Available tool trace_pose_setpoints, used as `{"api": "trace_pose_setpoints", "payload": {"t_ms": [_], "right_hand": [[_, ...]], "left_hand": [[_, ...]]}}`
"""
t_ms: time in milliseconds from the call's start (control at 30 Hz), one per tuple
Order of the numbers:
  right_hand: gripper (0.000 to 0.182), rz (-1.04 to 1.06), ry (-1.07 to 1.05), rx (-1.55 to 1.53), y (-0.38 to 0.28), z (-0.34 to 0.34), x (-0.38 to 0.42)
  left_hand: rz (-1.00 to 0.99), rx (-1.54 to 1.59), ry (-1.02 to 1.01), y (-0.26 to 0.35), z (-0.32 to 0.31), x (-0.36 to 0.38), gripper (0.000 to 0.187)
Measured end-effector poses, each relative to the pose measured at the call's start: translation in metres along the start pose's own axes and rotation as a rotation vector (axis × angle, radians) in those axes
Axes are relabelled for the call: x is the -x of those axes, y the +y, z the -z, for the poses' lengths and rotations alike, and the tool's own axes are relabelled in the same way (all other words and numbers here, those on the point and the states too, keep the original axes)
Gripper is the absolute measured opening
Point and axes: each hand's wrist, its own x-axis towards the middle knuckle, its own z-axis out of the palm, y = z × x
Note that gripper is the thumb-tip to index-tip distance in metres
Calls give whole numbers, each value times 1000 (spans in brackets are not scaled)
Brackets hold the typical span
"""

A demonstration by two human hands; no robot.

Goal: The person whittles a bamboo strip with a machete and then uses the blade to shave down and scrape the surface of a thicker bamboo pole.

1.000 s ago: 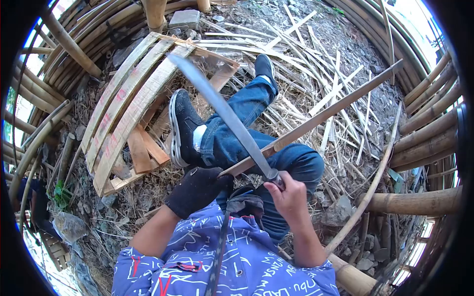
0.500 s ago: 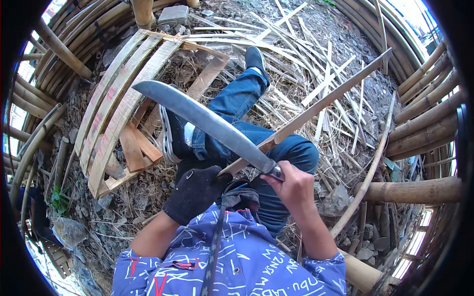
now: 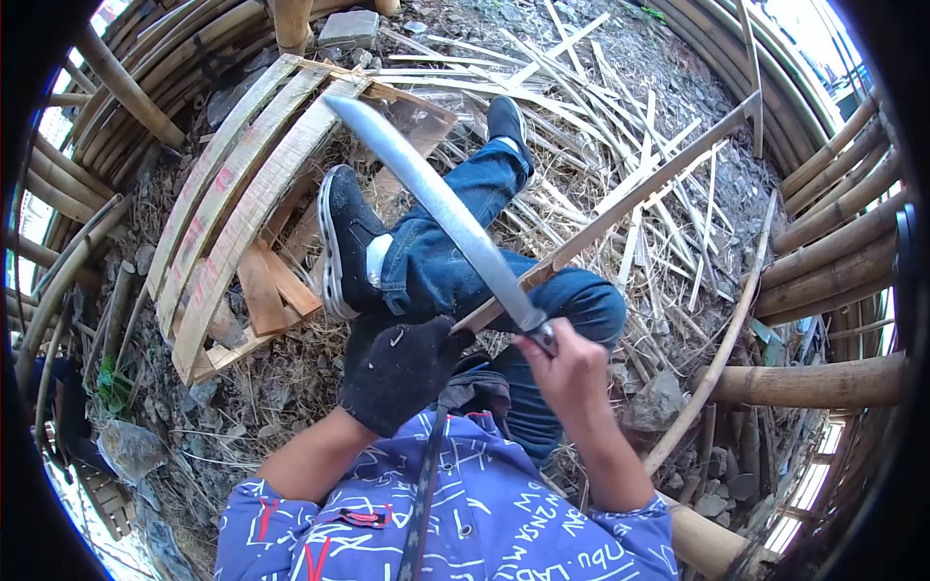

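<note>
My right hand (image 3: 570,366), bare, is wrapped round the handle of a machete (image 3: 441,208). The broad steel blade slants up and left from my fist, its tip over the wooden pallet. A long bamboo strip (image 3: 654,182) runs from my lap over my bent knee to the upper right. My left hand (image 3: 399,376), in a black glove, is closed on the strip's near end. Close to my right fist the blade crosses over the strip, hiding a short piece of it. Both legs in blue jeans (image 3: 441,237) lie in front of me.
A slatted wooden pallet (image 3: 237,184) lies to the left, with short wood blocks (image 3: 271,290) by it. Split bamboo strips (image 3: 581,107) litter the ground ahead. Bamboo poles (image 3: 814,378) stand and lie around the edges. A grey brick (image 3: 349,29) sits at the back.
The machete's tip has swung right and upward, and the blade now stands steeper. My gloved hand has shifted slightly right; the bamboo strip has stayed nearly in place.
</note>
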Motion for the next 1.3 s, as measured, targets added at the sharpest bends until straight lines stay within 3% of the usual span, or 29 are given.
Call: {"api": "trace_pose_setpoints", "payload": {"t_ms": [67,167,267,400,533,667,800,867,933,1000,1067,1200,1267,1300], "right_hand": [[41,57,-8,24,3,2,-2],[43,109,35,150,20,12,-11],[44,-35,5,52,3,3,-6],[42,126,61,128,22,15,-13],[39,-6,11,43,10,7,-13],[43,174,70,136,21,11,-16],[44,40,47,156,24,9,-16],[43,50,18,57,16,1,-6],[45,62,-11,49,24,10,-8],[47,107,55,132,39,24,-17],[47,78,49,171,36,12,-14],[47,96,104,67,28,5,-18],[45,117,85,184,41,24,-22],[44,112,63,199,41,26,-24]], "left_hand": [[-36,22,32,-2,-1,0,19],[89,130,-54,2,5,-4,20],[-74,-6,17,2,-1,-9,14],[45,72,-26,0,2,-6,23],[100,-8,-32,7,8,-15,24],[133,180,-31,4,3,-9,24],[132,89,-38,5,3,-10,23],[119,80,6,6,0,-18,23],[169,128,-74,6,-2,-10,21],[127,153,-91,-2,5,-7,20],[-199,-192,-53,2,9,-14,15],[-149,-51,-54,-6,-8,-12,10],[121,177,-75,4,5,-6,11],[-148,-93,-63,-13,0,-7,17]]}}
